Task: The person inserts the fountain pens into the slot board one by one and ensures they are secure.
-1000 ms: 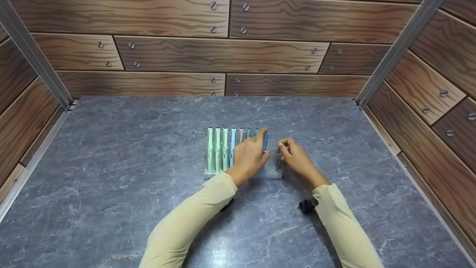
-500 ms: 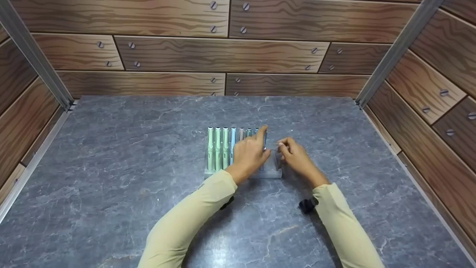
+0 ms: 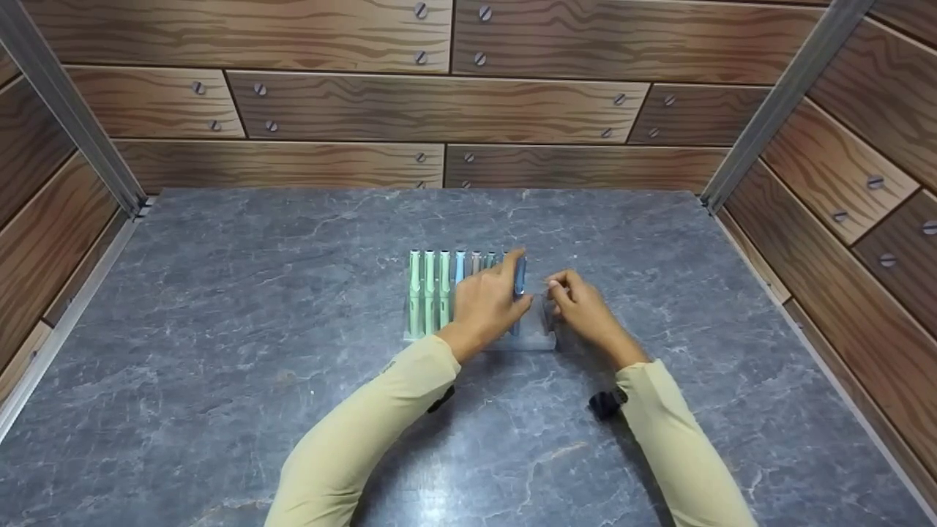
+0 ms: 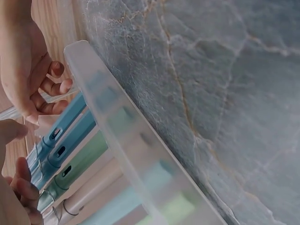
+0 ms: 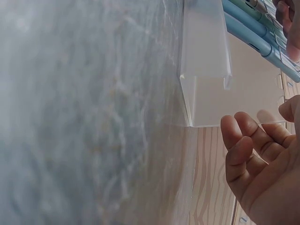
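Observation:
A frosted clear pen stand (image 3: 538, 342) stands on the table, holding a row of upright pens. Mint green pens (image 3: 430, 293) fill its left end. Over the right part of the row reaches my left hand (image 3: 484, 304), its index finger extended along the top of the rightmost blue pen (image 3: 520, 277). In the left wrist view, the thumb of that hand is apart from this pen and other fingers bend near the caps. My right hand (image 3: 583, 309) pinches the stand's right side edge; a fingertip shows through the frosted panel (image 5: 243, 93) in the right wrist view.
The grey marbled tabletop (image 3: 256, 315) spreads around the stand. Wood-patterned walls (image 3: 439, 110) rise at the back and sides, with metal posts (image 3: 776, 102) at the corners. A black wrist camera (image 3: 607, 403) sits by the right sleeve.
The rightmost blue pen has shifted slightly left, and its lower part now shows in the stand. My left hand has moved a little left; my right hand stays at the stand's edge.

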Available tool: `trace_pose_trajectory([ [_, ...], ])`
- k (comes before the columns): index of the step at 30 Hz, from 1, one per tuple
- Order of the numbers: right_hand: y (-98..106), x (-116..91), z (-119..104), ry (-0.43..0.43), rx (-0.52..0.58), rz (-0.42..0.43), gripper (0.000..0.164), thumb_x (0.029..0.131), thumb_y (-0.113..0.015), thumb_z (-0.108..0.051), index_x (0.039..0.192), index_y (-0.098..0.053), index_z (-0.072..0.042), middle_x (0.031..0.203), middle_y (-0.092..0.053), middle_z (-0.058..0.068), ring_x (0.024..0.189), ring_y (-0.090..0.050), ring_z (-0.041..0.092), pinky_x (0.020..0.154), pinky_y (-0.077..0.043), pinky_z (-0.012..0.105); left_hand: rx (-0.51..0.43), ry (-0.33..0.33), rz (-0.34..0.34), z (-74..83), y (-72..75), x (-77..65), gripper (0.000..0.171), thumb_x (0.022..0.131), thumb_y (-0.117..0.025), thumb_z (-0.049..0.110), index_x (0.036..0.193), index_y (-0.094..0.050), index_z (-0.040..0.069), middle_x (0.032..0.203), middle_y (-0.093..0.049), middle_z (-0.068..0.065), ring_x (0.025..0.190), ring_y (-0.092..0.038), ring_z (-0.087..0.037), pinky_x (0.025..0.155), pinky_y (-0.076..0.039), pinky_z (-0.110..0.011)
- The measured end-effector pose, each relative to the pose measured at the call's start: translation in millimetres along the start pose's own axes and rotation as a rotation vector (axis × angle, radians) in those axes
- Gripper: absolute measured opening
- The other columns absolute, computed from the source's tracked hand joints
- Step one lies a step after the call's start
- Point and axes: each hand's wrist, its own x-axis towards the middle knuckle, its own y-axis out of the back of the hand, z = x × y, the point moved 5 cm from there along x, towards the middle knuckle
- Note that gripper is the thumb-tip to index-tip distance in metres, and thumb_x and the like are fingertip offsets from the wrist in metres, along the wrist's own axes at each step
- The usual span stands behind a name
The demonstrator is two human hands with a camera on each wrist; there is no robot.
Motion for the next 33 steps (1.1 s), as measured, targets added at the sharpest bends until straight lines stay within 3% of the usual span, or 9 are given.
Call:
trace_pose_trajectory([
  [4,0,0,1,-0.007,-0.004,0.001,0.026,0.103,-0.043,-0.019,0.114,-0.055,0.001,0.098,-0.064,0.022,0.072,-0.060,0.022,0.062,-0.045,0.022,-0.002,-0.004,-0.016,-0.5,1.6,0.8,0.063,0.082,-0.072,0.043,0.135,-0.047,0.018,0.084,-0.072,0.001,0.054,-0.059,-0.014,0.045,-0.045,-0.029],
  [8,-1,1,2,-0.016,0.006,-0.008,0.026,0.103,-0.043,-0.019,0.115,-0.055,0.001,0.098,-0.064,0.021,0.072,-0.059,0.022,0.061,-0.045,0.022,-0.005,-0.002,-0.023,-2.1,4.3,1.4,0.063,0.083,-0.071,0.044,0.135,-0.048,0.018,0.073,-0.068,0.001,0.048,-0.051,-0.011,0.040,-0.036,-0.025],
  [14,-2,1,3,-0.024,0.016,-0.017,0.027,0.103,-0.043,-0.020,0.116,-0.055,0.001,0.098,-0.064,0.021,0.072,-0.059,0.021,0.060,-0.044,0.022,-0.004,0.007,-0.026,-6.7,8.7,0.3,0.060,0.085,-0.067,0.046,0.135,-0.047,0.020,0.056,-0.052,0.006,0.044,-0.036,-0.007,0.039,-0.023,-0.021],
  [19,0,1,2,-0.012,0.021,-0.037,0.027,0.103,-0.043,-0.019,0.119,-0.054,0.001,0.099,-0.063,0.022,0.075,-0.060,0.027,0.061,-0.045,0.023,-0.031,0.032,-0.021,-11.1,14.9,1.7,0.059,0.086,-0.066,0.048,0.135,-0.048,0.021,0.054,-0.040,0.009,0.043,-0.029,-0.005,0.038,-0.020,-0.020],
  [24,3,1,2,0.000,0.004,-0.041,0.029,0.102,-0.045,-0.018,0.122,-0.053,0.002,0.099,-0.062,0.021,0.082,-0.063,0.035,0.064,-0.047,0.024,-0.083,0.057,-0.028,-16.0,19.9,3.4,0.061,0.085,-0.067,0.048,0.136,-0.048,0.020,0.053,-0.037,0.009,0.042,-0.027,-0.005,0.038,-0.020,-0.019],
  [33,15,1,0,0.028,-0.074,-0.007,0.032,0.102,-0.047,-0.022,0.123,-0.053,0.001,0.108,-0.064,0.021,0.096,-0.062,0.033,0.084,-0.049,0.043,-0.143,0.076,-0.019,-24.9,29.4,1.7,0.059,0.086,-0.066,0.050,0.135,-0.048,0.022,0.051,-0.039,0.009,0.041,-0.027,-0.004,0.038,-0.019,-0.019],
])
